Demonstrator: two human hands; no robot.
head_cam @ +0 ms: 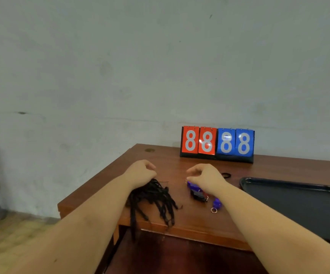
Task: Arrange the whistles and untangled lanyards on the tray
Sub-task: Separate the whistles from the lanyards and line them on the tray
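Two bare hands reach out over a brown wooden bench (180,224) in the head view, the only view given. The left hand (140,171) sits above the far end of a tangled bunch of black lanyards (154,200), its fingers curled downward; whether they actually grip a strand cannot be told, since the knuckles hide the tips. The bunch lies near the bench's left front corner, and several strands hang over the front edge. The right hand (205,176) hovers just to the right of the bunch, fingers curled with thumb and forefinger drawn close together (nothing can be seen between them, so its hold is likewise unclear). Under and just behind its wrist lies a small cluster of whistles (197,192), purple and black ones lying close together, and one more purple whistle (217,203) with a metal ring (214,210) lies a little nearer the front edge. A dark tray (298,204) rests on the bench to the right, well apart from the lanyards. At the back of the bench, against a pale wall (120,66), stands a flip scoreboard (217,144) showing red 88 and blue 88. A small black loop (226,175) lies between the right hand and the tray.
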